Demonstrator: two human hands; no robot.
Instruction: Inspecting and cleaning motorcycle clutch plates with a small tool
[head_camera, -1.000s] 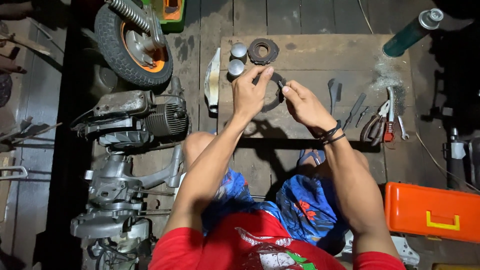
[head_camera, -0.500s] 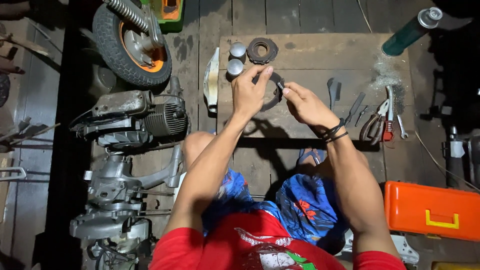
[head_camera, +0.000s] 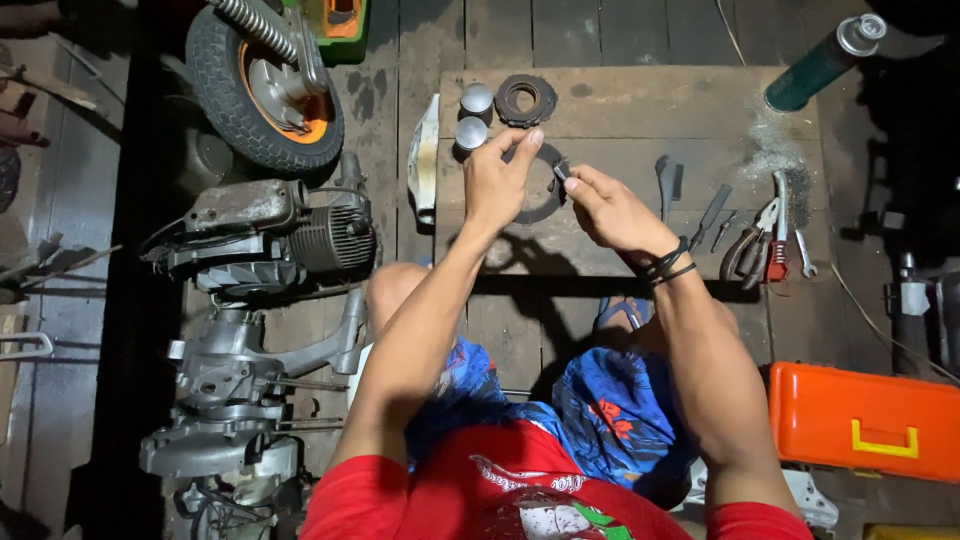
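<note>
My left hand (head_camera: 496, 182) grips a thin dark metal ring (head_camera: 546, 203), a flat disc-like plate, and holds it up over a plywood board (head_camera: 620, 110). My right hand (head_camera: 606, 207) pinches a small metal tool or part against the ring's right edge, just beside the left fingers. Behind the hands on the board lie a dark toothed round part (head_camera: 527, 99) and two small silver cylinders (head_camera: 474, 115). My palms cover much of the ring.
A small engine and gearcase (head_camera: 255, 300) lie on the floor at left, below an orange-rimmed wheel (head_camera: 265, 85). Pliers (head_camera: 757, 245), wrenches and a scraper sit on the board's right. A green spray can (head_camera: 822, 62) lies far right, an orange toolbox (head_camera: 865, 420) near right.
Both hands have stayed over the board with the ring; the fingers shifted slightly, with the right fingertips now tighter against the ring's edge.
</note>
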